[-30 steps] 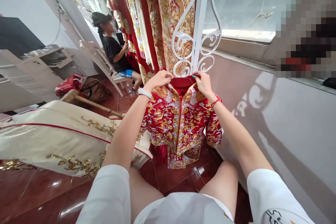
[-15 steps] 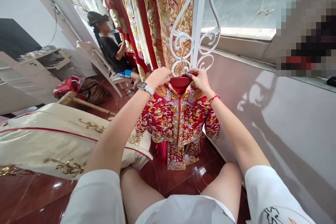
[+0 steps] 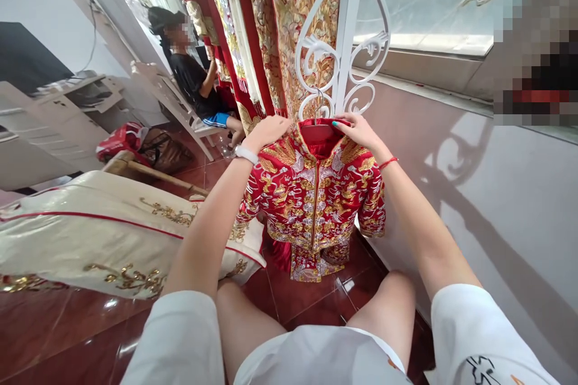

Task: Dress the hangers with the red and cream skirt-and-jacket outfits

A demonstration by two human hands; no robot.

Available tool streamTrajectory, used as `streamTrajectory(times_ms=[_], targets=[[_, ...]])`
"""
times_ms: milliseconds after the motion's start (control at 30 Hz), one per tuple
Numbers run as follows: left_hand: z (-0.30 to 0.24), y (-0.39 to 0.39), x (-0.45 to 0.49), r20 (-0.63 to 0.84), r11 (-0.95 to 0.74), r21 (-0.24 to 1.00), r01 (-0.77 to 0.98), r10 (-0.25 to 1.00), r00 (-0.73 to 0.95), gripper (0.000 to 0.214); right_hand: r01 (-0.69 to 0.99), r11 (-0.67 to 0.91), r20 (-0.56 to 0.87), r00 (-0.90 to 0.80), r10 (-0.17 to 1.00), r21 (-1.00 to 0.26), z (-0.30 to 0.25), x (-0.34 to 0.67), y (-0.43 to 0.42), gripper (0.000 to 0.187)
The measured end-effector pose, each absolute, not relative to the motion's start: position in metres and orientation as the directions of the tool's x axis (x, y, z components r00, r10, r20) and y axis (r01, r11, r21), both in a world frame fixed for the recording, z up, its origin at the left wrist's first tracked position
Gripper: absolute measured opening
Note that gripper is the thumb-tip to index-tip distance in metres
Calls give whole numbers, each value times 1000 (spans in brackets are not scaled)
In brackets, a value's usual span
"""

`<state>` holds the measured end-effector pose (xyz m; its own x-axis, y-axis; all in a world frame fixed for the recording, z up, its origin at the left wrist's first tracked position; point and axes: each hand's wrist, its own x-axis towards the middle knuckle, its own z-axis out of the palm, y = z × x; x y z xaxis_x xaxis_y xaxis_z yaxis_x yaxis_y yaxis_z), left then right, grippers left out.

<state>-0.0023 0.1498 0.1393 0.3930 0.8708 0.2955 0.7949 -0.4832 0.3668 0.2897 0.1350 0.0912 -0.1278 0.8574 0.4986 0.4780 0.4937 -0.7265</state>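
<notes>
A red jacket (image 3: pixel 289 198) with dense gold and silver embroidery hangs upright in front of me on a hanger (image 3: pixel 319 99). My left hand (image 3: pixel 272 131) is closed on its shoulder beside the collar, the fingertips partly hidden. On the other side of the collar, my right hand (image 3: pixel 359 132) pinches the cloth, its teal thumbnail showing at the neckline. Between them the collar stands open, with the red lining visible. Below the jacket's hem hangs a matching embroidered red-and-gold piece (image 3: pixel 307 267).
A white scrolled metal stand (image 3: pixel 345 30) rises behind the jacket. Embroidered garments (image 3: pixel 302 18) hang to its left. A cream garment with gold trim (image 3: pixel 121 234) lies at left. Another person (image 3: pixel 194 78) sits on a white chair (image 3: pixel 158 93). The wall (image 3: pixel 510 192) is at right.
My hands have moved apart along the shoulders, and the collar gapes wider. The view has shifted slightly, so the jacket appears a little farther right.
</notes>
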Motion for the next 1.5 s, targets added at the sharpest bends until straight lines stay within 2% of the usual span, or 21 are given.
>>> streamTrajectory(times_ms=[100, 167, 267, 333, 500, 600, 667, 767, 833, 900, 1033, 1133, 1267, 1400, 1500], targets=[[111, 135, -37, 253, -556, 451, 699, 830, 497, 35, 499, 435, 393, -194, 899, -750, 64, 324, 114, 55], [85, 122, -60, 284, -546, 524, 653, 835, 471, 38, 498, 408, 404, -123, 906, -765, 39, 345, 101, 63], [51, 108, -76, 396, -471, 575, 669, 876, 277, 40, 396, 366, 450, 141, 882, -842, 6, 360, 97, 38], [41, 102, -74, 475, -430, 560, 708, 867, 151, 41, 326, 358, 447, 256, 857, -875, -3, 361, 105, 29], [37, 82, -56, 636, -357, 432, 828, 772, 1, 42, 330, 364, 454, 260, 852, -871, 6, 362, 134, 30], [24, 72, -51, 711, -338, 437, 834, 697, -90, 37, 357, 360, 458, 244, 855, -862, 5, 365, 146, 39], [10, 69, -53, 705, -344, 497, 797, 695, -140, 34, 342, 315, 404, 233, 884, -885, -3, 365, 148, 49], [-7, 71, -65, 595, -373, 654, 658, 791, -143, 46, 237, 223, 261, 140, 955, -946, -17, 365, 138, 63], [-11, 75, -73, 512, -363, 736, 571, 851, -118, 50, 229, 210, 232, 75, 970, -950, -23, 368, 124, 66], [-12, 82, -76, 471, -303, 768, 564, 864, -176, 44, 345, 245, 284, 65, 957, -906, -23, 372, 107, 67], [-13, 108, -67, 432, -172, 786, 594, 840, -328, 33, 632, 263, 374, 45, 926, -729, -12, 380, 75, 53], [-21, 128, -59, 413, -216, 814, 540, 868, -276, 29, 666, 245, 327, -1, 945, -705, 2, 385, 59, 49], [-30, 135, -63, 423, -292, 842, 454, 880, -218, 36, 561, 188, 156, -105, 982, -806, 15, 390, 53, 55], [-28, 130, -86, 370, -321, 871, 371, 927, -66, 47, 513, 189, 180, -68, 981, -837, 15, 392, 56, 56], [-22, 135, -101, 413, -375, 826, 421, 911, 2, 43, 488, 178, 154, -88, 984, -855, 14, 393, 59, 56]])
